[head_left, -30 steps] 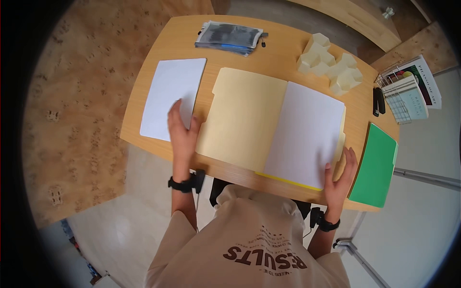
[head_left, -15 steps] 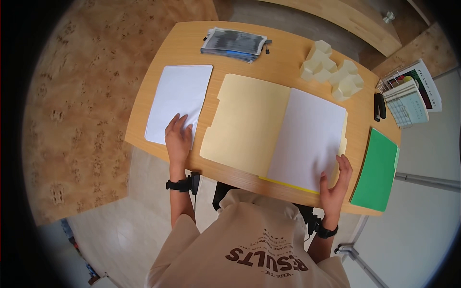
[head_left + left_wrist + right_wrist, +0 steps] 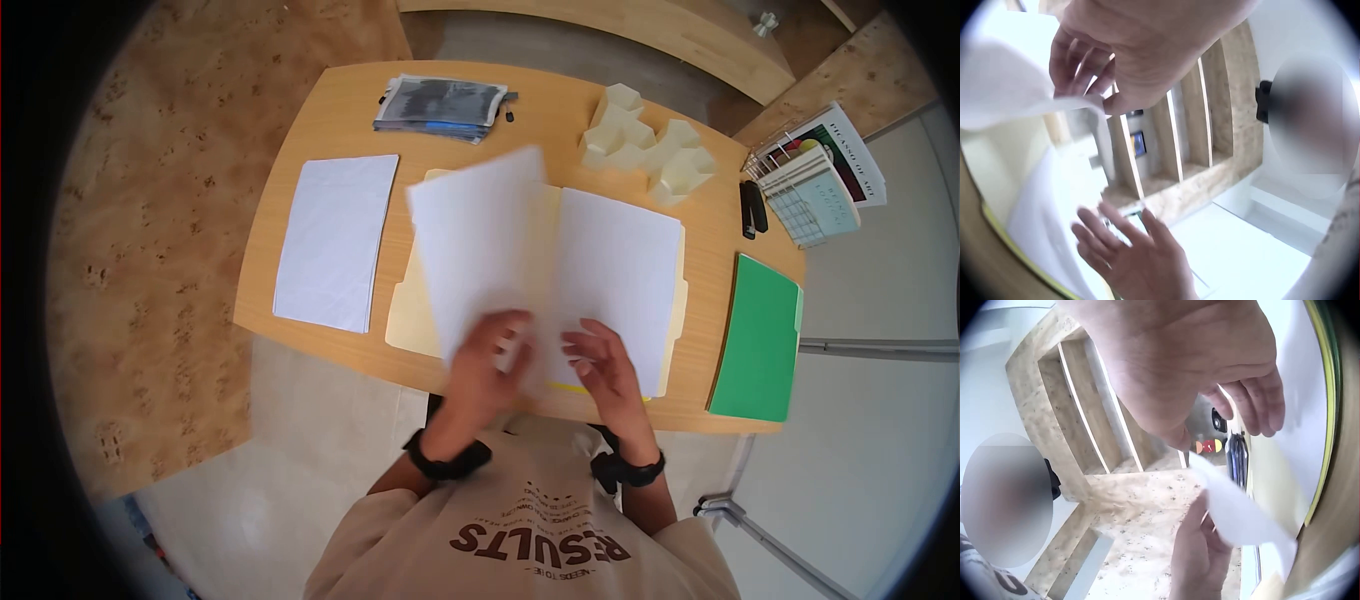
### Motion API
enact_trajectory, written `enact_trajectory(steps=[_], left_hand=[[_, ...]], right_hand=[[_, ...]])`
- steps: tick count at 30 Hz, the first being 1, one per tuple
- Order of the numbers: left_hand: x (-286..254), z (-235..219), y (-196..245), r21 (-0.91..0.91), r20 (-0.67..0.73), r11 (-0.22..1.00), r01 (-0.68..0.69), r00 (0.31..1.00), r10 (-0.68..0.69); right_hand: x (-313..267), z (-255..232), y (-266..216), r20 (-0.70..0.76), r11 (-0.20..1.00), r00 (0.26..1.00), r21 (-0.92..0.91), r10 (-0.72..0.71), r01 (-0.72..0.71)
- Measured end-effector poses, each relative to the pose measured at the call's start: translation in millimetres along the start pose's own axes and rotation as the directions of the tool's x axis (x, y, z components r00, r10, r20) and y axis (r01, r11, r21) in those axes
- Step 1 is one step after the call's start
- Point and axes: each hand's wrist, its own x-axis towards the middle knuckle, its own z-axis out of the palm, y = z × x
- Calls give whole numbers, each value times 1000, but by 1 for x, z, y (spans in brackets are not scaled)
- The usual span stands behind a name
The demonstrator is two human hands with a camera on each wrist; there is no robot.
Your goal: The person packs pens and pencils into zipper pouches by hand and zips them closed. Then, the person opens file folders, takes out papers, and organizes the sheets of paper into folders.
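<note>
In the head view my left hand (image 3: pixel 482 372) holds a blurred white sheet of paper (image 3: pixel 478 235) raised over the left half of an open cream file folder (image 3: pixel 412 322). The left wrist view has the sheet's bent edge (image 3: pixel 1035 107) pinched between that hand's thumb and fingers. My right hand (image 3: pixel 612 385), its fingers spread and loosely bent, hovers over the folder's right half close to the sheet's near end. Beneath it, white paper (image 3: pixel 618 270) lies in the folder. A white paper stack (image 3: pixel 335 245) is to the left.
On the wooden table (image 3: pixel 270 180) are a zip pouch (image 3: pixel 440 105) at the back, cream hexagonal holders (image 3: pixel 645 145), a black stapler (image 3: pixel 752 208) and a green folder (image 3: pixel 757 340) at the right. A wire rack (image 3: pixel 805 205) holds books beside the stapler.
My left hand has moved right from the paper stack, bringing a sheet over the folder's left half. My right hand has come inward from the folder's right edge.
</note>
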Motion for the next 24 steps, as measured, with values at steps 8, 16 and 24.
enact_trajectory(steps=[8, 16, 24], left_hand=[[-9, 22, -4, -49, 147, 985, -164, 974, 170], [13, -5, -27, 14, 106, 997, -72, 992, 70], [10, 16, -28, -52, 152, 998, -30, 988, 38]], right_hand=[[4, -31, 13, -321, 679, 938, -718, -129, -152], [1, -79, 25, -398, 618, 888, -764, -228, -184], [12, -107, 37, -478, 937, 856, -350, -195, 18]])
